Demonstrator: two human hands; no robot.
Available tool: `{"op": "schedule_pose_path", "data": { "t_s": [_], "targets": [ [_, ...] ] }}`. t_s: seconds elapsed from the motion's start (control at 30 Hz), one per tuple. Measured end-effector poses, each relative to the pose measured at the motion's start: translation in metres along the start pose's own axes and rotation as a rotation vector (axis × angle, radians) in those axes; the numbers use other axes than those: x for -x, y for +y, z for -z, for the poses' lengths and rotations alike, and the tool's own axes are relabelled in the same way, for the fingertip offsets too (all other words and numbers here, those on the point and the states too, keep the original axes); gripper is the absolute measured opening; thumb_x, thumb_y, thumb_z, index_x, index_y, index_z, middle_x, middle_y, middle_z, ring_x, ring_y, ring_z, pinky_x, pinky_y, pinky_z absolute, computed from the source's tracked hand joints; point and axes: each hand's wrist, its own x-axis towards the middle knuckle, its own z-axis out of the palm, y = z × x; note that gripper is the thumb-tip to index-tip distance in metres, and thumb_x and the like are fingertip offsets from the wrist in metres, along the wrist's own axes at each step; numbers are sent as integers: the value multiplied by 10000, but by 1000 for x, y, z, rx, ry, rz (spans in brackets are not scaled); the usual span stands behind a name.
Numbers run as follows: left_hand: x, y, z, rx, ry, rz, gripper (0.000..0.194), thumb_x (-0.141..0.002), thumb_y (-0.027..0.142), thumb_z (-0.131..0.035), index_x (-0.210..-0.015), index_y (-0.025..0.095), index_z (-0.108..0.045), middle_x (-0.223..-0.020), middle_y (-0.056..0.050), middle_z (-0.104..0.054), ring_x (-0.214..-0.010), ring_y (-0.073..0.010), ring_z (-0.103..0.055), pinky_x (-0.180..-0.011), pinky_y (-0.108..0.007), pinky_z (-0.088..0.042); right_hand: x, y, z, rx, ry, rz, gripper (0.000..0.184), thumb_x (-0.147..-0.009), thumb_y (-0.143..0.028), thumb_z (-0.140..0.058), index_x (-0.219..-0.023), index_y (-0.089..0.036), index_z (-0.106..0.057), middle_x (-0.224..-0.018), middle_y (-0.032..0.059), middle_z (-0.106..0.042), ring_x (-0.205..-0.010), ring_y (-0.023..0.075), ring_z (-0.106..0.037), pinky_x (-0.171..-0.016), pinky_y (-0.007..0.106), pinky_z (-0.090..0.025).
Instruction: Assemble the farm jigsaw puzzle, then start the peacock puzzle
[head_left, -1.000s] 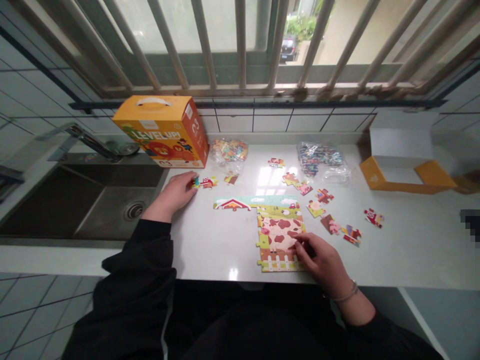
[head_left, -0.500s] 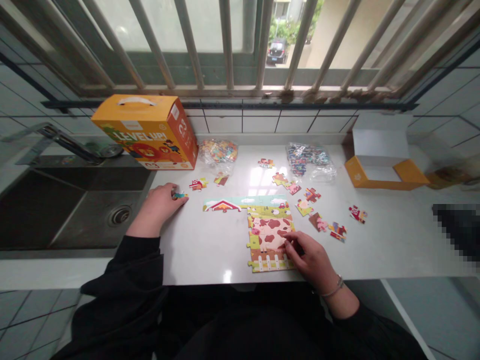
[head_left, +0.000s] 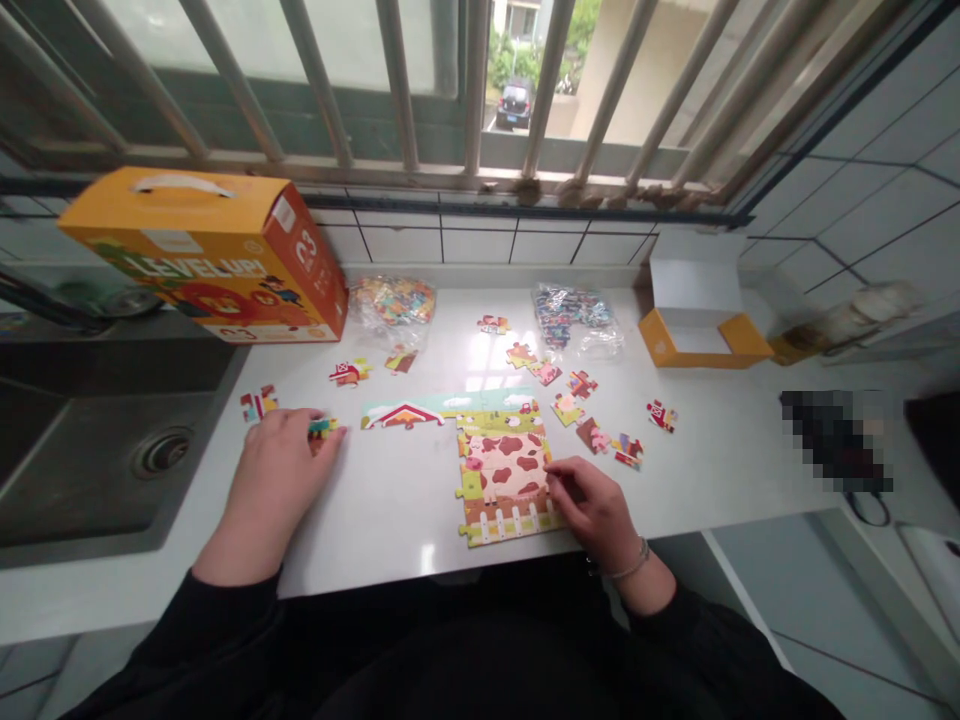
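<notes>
My left hand [head_left: 271, 485] is closed at the counter's left side, with a teal and yellow puzzle piece [head_left: 324, 430] between thumb and fingers. Just beyond that hand lies another puzzle piece [head_left: 260, 402], red and white. My right hand [head_left: 596, 505] has curled fingers, thumb and forefinger close together at the right edge of the partly joined puzzle [head_left: 510, 465]. Whatever its fingertips hold, if anything, is hidden. The joined puzzle shows a spotted cow, a white fence and a strip of sky, with a red roof section [head_left: 405, 415] reaching left.
Several loose pieces, including a barn piece [head_left: 662, 415], lie right of and behind the puzzle. Two clear bags of pieces [head_left: 394, 302] [head_left: 574, 315] sit near the wall. An orange carton [head_left: 217, 265] stands by the sink [head_left: 82, 450]; an opened orange box [head_left: 701, 340] is at back right.
The view has swung right. My left hand has drawn nearer to me with the teal piece, uncovering a red and white piece behind it. My right hand stays by the puzzle's right edge.
</notes>
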Motion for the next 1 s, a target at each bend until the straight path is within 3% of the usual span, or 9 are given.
{"op": "schedule_pose_path", "data": {
  "t_s": [0.2,0.3,0.43,0.6,0.8,1.0],
  "targets": [
    [47,61,-10,350,-14,-334,345,-1024,479,-594,-1253,243,-695,-1311,-152,-704,-1276,-369,-663,-1160,-557,-532,-9,34,48,318,131,32,157,-1067,-302,-595,-1133,-239,-723,-1041,96,-786,-987,271,-715,-999,481,-560],
    [74,91,-24,430,-81,-497,380,-1037,453,-640,-1371,274,-668,-1452,-149,-685,-1357,-358,-652,-1174,-559,-547,-12,60,79,472,73,-55,300,-1039,-390,-647,-1262,-198,-703,-1203,154,-770,-1121,333,-700,-1043,537,-547],
    [94,117,-36,417,-170,-630,545,-1002,454,-730,-1507,300,-594,-1622,-160,-594,-1484,-393,-585,-1273,-677,-445,-7,90,105,493,-78,-137,513,-986,-477,-700,-1403,-179,-662,-1360,189,-743,-1227,364,-705,-1085,556,-563],
    [97,127,-39,380,-211,-650,660,-949,458,-806,-1545,305,-568,-1711,-171,-506,-1567,-414,-507,-1314,-730,-358,-4,100,111,465,-90,-208,552,-968,-491,-708,-1432,-195,-663,-1285,166,-782,-1075,327,-760,-1004,526,-608],
    [98,129,-41,383,-175,-643,626,-952,460,-798,-1516,299,-580,-1683,-164,-540,-1547,-405,-529,-1323,-726,-346,-10,92,109,466,-64,-263,548,-961,-491,-701,-1422,-196,-668,-1098,112,-798,-991,299,-750,-946,479,-604],
    [99,130,-43,404,-159,-640,615,-950,473,-794,-1513,311,-607,-1665,-156,-557,-1531,-404,-543,-1326,-730,-338,-16,101,108,503,-11,-293,526,-983,-539,-654,-1354,-168,-693,-1050,108,-773,-899,270,-717,-855,430,-590]
  ]
}}
